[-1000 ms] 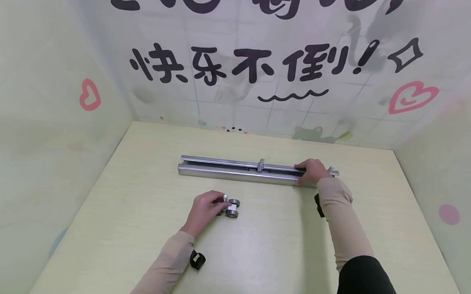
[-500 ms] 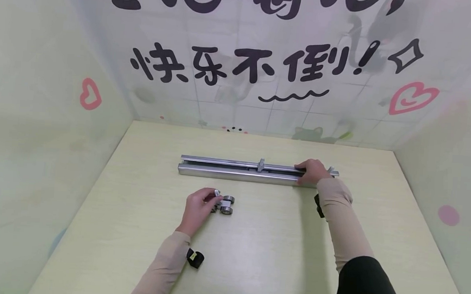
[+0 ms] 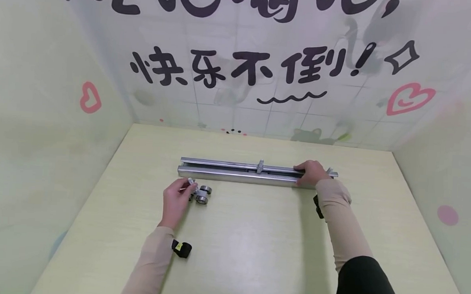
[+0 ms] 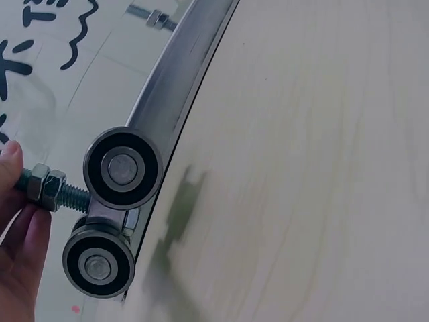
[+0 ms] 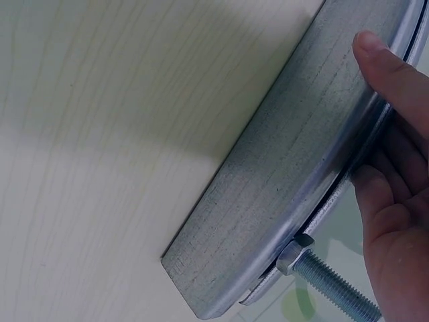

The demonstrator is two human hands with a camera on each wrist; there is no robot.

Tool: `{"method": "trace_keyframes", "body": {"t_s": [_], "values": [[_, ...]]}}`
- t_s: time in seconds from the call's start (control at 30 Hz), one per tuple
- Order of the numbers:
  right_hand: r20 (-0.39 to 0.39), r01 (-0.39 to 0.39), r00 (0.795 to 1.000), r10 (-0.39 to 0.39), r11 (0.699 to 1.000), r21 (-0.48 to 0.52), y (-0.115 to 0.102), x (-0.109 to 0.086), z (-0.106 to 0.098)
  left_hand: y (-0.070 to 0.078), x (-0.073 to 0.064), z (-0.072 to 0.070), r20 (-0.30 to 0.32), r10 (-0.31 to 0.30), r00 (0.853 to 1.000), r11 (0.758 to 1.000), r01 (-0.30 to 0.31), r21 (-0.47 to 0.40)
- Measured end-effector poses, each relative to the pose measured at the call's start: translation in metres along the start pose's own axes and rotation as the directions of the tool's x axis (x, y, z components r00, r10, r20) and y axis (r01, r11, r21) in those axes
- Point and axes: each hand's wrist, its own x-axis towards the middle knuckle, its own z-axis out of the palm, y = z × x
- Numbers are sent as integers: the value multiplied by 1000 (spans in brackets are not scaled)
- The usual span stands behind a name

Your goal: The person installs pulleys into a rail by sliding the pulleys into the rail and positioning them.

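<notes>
My left hand [image 3: 175, 202] pinches the threaded bolt [image 4: 74, 198] of a roller trolley [image 3: 202, 195]. The trolley has steel wheels [image 4: 123, 169] and nuts on its bolt, and is just in front of the left end of a slotted metal rail [image 3: 226, 176]. My right hand [image 3: 312, 172] grips the rail near its right end, thumb on the near side and fingers over the top. Two bolts stand up from the slot: one near the rail's middle [image 3: 260, 166], the other bolt [image 5: 335, 282] beside my right hand. What these bolts join to inside the rail is mostly hidden.
The rail lies along the back of a pale wood-grain table [image 3: 234, 253]. Printed wall sheets enclose it at the back [image 3: 221, 115], left [image 3: 59, 155] and right [image 3: 449, 185]. Each wrist carries a black camera.
My left hand has carried the trolley leftward and back, from in front of the rail's middle to near its left end. The right hand and the rail have stayed in place.
</notes>
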Motion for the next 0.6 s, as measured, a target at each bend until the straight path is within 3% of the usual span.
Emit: {"method": "trace_keyframes", "body": {"t_s": [0.17, 0.4, 0.6], "values": [[2, 3, 1000, -3, 1000, 2, 0, 0, 0, -6, 5, -13, -40, -45, 998, 999, 45, -21], [2, -4, 1000, 4, 1000, 1, 0, 0, 0, -12, 11, -27, -107, -51, 993, 999, 50, -17], [-7, 14, 1000, -14, 1000, -1, 2, 2, 1, -16, 16, -37, -144, -88, 986, 996, 90, 6]]}}
